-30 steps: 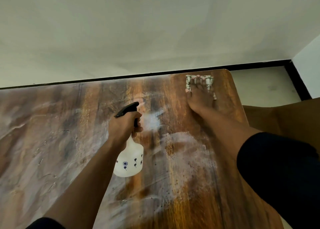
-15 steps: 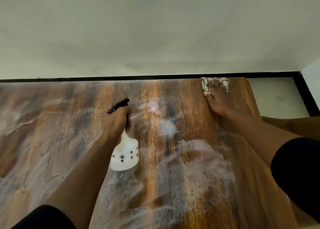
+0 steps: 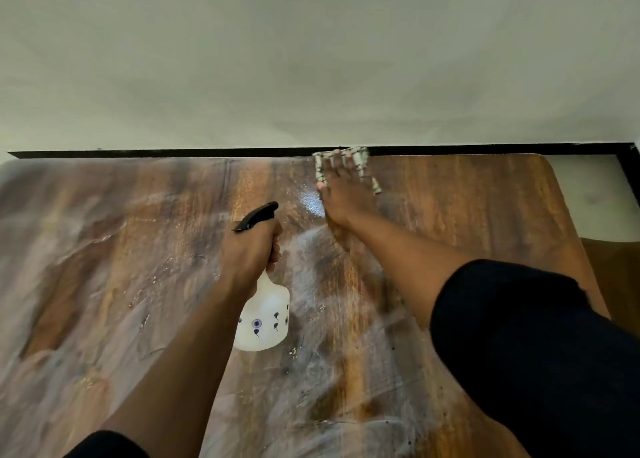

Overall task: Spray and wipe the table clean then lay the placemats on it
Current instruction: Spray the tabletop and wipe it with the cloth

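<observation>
While the left hand [image 3: 251,249] grips the spray bottle [image 3: 264,319], the flat right hand [image 3: 344,194] presses the cloth [image 3: 358,158] at the table's [image 3: 485,215] far edge.

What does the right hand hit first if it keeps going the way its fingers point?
Probably the wall: the right hand presses the cloth flat at the table far edge, fingers pointing toward it. The gap behind the edge is hard to judge.

surface: wooden table [image 3: 485,215] | streaked, wet | on it: cloth [image 3: 358,158]
</observation>
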The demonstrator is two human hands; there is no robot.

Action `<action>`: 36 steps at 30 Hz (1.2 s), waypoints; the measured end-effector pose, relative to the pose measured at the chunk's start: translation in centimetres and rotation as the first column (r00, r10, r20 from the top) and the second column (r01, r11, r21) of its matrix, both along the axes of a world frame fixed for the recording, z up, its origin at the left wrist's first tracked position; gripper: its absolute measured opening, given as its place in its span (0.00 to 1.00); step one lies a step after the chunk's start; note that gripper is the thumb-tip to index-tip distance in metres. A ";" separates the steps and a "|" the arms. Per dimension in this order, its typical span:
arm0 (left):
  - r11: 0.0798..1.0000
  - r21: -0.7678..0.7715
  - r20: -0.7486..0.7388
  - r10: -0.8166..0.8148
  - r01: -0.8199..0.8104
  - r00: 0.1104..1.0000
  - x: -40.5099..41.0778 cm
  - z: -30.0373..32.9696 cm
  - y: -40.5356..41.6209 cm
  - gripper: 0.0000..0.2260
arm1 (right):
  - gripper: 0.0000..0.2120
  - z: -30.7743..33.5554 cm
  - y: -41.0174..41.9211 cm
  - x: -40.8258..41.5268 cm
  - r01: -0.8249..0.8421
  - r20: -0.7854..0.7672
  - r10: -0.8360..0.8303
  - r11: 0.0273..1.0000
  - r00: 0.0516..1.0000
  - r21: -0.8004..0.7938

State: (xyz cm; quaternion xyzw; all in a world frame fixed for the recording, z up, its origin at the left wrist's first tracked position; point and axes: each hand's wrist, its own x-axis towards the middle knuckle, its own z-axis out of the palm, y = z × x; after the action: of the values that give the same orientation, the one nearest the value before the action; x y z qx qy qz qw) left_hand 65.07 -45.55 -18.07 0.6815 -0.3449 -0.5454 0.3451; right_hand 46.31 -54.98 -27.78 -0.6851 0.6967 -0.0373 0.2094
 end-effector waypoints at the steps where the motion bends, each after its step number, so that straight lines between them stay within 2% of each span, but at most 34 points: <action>1: 1.000 0.001 -0.002 -0.002 0.002 1.000 0.3 0.1 -0.1 0.09 | 0.31 0.1 0.0 2.1 -0.049 -0.010 0.049 0.999 0.999 0.003; 4: 1.000 -0.008 -0.010 -0.030 0.030 1.000 1.4 0.2 -0.4 0.13 | 0.31 0.3 0.3 6.4 -0.175 -0.035 0.175 0.984 0.984 0.009; 8: 0.999 -0.012 -0.044 -0.039 0.038 0.998 2.6 0.2 -0.6 0.15 | 0.30 0.5 0.4 4.5 -0.198 -0.022 0.198 0.980 0.980 0.013; 12: 0.999 -0.021 -0.049 -0.048 0.047 0.998 3.4 0.0 -0.9 0.21 | 0.30 0.3 1.1 -3.2 0.063 0.056 -0.063 0.998 0.996 0.005; 17: 0.998 -0.012 -0.066 -0.056 0.055 0.996 3.8 -0.3 -1.1 0.22 | 0.29 -0.1 4.1 -14.3 0.371 -0.016 -0.370 0.928 0.929 0.032; 20: 0.997 0.003 -0.081 -0.082 0.082 0.993 3.7 -0.5 -0.9 0.22 | 0.29 0.0 6.1 -16.6 0.474 -0.062 -0.471 0.879 0.880 0.047; 23: 0.994 0.011 -0.102 -0.110 0.112 0.989 3.5 -0.5 -0.5 0.20 | 0.29 0.2 6.6 -14.7 0.501 -0.081 -0.498 0.865 0.863 0.023; 26: 0.993 0.017 -0.120 -0.116 0.119 0.986 3.4 -0.3 0.2 0.19 | 0.28 0.4 6.5 -9.2 0.436 -0.057 -0.435 0.900 0.899 0.006; 32: 0.991 0.019 -0.093 -0.133 0.135 0.987 4.5 0.6 1.3 0.18 | 0.29 -0.1 8.0 6.2 0.049 0.000 -0.049 0.999 0.999 -0.022; 36: 0.989 0.028 -0.082 -0.144 0.147 0.986 5.4 1.2 1.9 0.16 | 0.29 0.2 8.5 8.3 -0.086 0.022 0.085 0.996 0.996 0.020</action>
State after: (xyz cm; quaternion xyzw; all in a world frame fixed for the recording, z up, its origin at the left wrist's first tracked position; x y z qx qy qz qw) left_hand 70.42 -43.61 -16.87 0.6380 -0.3705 -0.6016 0.3062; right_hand 54.57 -46.48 -27.62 -0.7117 0.6648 -0.0283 0.2254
